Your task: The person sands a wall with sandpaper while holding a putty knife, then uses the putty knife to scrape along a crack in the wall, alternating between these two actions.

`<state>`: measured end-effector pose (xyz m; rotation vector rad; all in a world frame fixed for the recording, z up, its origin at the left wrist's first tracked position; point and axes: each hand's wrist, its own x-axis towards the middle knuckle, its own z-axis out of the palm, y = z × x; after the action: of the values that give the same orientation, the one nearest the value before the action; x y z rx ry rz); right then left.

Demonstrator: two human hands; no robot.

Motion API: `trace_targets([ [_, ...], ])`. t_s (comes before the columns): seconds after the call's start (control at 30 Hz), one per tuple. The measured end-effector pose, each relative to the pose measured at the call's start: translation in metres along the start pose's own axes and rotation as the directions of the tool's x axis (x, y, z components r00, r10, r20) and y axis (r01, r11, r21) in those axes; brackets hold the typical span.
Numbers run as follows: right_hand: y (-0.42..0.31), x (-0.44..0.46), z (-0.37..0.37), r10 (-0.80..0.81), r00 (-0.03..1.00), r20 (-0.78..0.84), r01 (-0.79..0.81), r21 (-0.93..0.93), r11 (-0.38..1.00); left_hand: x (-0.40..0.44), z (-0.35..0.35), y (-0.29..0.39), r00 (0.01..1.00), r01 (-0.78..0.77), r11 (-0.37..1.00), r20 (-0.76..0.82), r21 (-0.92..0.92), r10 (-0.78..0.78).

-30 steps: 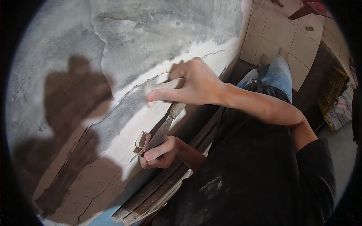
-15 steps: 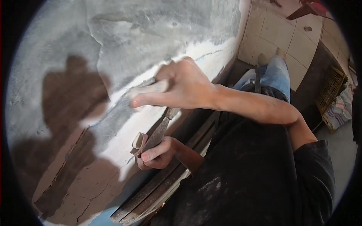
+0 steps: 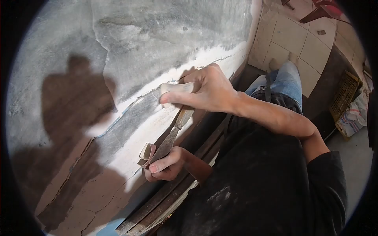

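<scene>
My right hand [image 3: 212, 86] is closed round a pale, whitish flat pad [image 3: 177, 89], thumb along its near side, and holds it against or very near the wall [image 3: 130, 47]. What the pad is made of I cannot tell. Below it, my left hand [image 3: 167, 165] grips a putty knife [image 3: 167, 141] by its stained blade, the handle pointing up toward my right hand. A folded, pinkish-edged strip [image 3: 146, 154], like sandpaper, is pinched in the same hand. A long crack [image 3: 94, 137] crosses the grey and white patched wall, passing by the pad.
Stacked dark wooden boards or frames [image 3: 157, 204] lie between my body and the wall. A yellow plastic crate [image 3: 344, 94] and a striped cloth sack [image 3: 354, 114] are at right. Tiled floor [image 3: 289, 31] and a red chair-like object [image 3: 325, 11] show at top right.
My right hand has moved to the right and slightly up along the wall with the pad, uncovering more of the crack. My left hand has shifted slightly down, still holding the putty knife and strip.
</scene>
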<state>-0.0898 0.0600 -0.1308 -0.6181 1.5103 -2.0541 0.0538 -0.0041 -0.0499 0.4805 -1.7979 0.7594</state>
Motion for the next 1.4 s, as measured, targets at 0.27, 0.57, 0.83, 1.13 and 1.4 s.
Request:
trace_targets([
  [0.27,0.007,-0.007,0.008,-0.042,0.998,-0.046,0.039,-0.051,0.998,0.001,0.001,-0.001,1.0,-0.015,1.0,-0.012,0.0,0.015],
  [0.57,-0.008,-0.002,0.0,0.134,0.987,0.086,-0.138,0.042,0.989,0.0,0.001,-0.001,1.0,0.022,1.0,-0.014,-0.018,-0.022],
  [0.83,-0.011,0.001,0.002,0.056,0.997,0.046,-0.055,-0.009,0.998,-0.004,0.003,-0.01,0.997,-0.042,0.999,-0.059,0.0,0.042],
  [1.13,-0.038,0.017,-0.038,0.23,0.973,0.011,-0.229,0.131,0.965,-0.005,-0.005,-0.009,0.997,-0.044,0.999,-0.058,0.009,0.045],
  [1.4,-0.013,-0.012,-0.057,0.311,0.923,0.225,-0.362,0.239,0.901,-0.014,-0.011,-0.011,0.991,0.127,0.987,-0.04,-0.095,-0.131],
])
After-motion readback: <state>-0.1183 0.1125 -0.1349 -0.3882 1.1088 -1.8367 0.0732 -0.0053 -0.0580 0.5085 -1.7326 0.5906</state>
